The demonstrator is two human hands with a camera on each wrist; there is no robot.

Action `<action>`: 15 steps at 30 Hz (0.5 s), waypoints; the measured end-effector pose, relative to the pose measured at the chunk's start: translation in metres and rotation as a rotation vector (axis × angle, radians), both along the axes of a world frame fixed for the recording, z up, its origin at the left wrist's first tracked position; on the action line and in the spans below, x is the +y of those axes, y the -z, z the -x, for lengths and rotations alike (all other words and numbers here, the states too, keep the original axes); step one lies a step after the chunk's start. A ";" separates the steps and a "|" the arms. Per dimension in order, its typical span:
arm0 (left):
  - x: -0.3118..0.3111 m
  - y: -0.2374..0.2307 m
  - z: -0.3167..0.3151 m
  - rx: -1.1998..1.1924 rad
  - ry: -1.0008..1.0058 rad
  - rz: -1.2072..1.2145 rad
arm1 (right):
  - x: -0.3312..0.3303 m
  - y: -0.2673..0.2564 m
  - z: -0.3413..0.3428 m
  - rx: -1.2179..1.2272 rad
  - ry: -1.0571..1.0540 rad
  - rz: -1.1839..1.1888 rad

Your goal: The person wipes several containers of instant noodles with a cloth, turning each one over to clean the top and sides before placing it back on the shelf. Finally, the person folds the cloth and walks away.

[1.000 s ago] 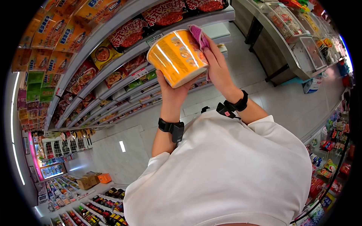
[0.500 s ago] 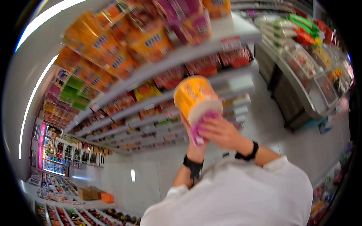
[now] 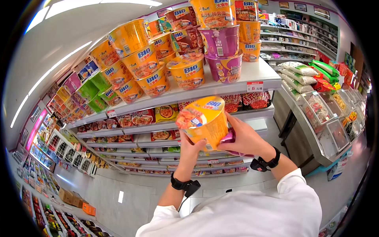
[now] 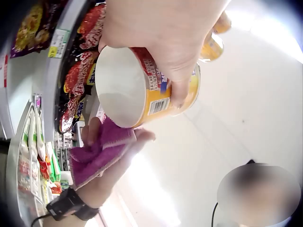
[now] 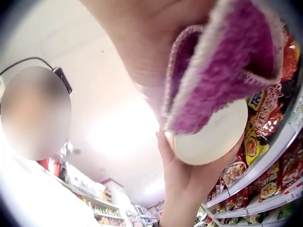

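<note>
Both hands hold an orange noodle cup [image 3: 209, 128] in front of the shelves, its lid tilted up toward the head camera. The left hand [image 3: 191, 152] grips its near left side, thumb on the wall. On the right side, the right hand [image 3: 246, 138] holds the cup with a purple cloth [image 3: 229, 138] between palm and cup. From below, in the left wrist view, the white base [image 4: 120, 87] shows, with the cloth [image 4: 102, 153] at its lower edge. In the right wrist view the cloth [image 5: 222, 71] covers part of the base.
Stacked orange, purple and green cups stand on the top shelf [image 3: 258, 75], behind the held cup. Bagged noodles [image 3: 166, 113] fill the shelves below. To the right is a counter [image 3: 292, 118] with clear bins and white bags [image 3: 302, 81]. Cardboard boxes [image 3: 71, 197] sit on the floor at lower left.
The cup has turned from base-down-facing view to lid facing the camera. The right hand with the cloth has moved from the base to the cup's right side. The head view has tilted up.
</note>
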State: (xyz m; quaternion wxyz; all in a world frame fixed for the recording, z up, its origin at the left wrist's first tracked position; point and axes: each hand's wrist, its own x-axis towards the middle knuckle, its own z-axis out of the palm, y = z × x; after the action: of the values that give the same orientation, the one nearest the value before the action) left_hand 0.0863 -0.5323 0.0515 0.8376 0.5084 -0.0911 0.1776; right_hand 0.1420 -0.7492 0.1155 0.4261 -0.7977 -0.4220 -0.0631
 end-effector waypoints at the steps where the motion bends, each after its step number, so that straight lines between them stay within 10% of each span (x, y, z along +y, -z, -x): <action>1: 0.003 -0.009 -0.001 -0.029 -0.056 -0.142 | 0.004 -0.012 0.004 0.048 0.021 0.010; 9: 0.048 -0.160 -0.058 -0.522 -0.322 -0.459 | 0.065 -0.106 -0.043 -0.287 0.002 -0.393; 15: 0.070 -0.210 -0.128 -0.354 -0.468 -0.645 | 0.119 -0.141 -0.138 -0.241 0.179 -0.312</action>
State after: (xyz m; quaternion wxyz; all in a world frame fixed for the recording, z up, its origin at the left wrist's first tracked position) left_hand 0.2142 -0.4627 0.2618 0.5448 0.7126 -0.1664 0.4094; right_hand 0.2797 -0.6297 0.2563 0.4833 -0.7433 -0.3824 -0.2602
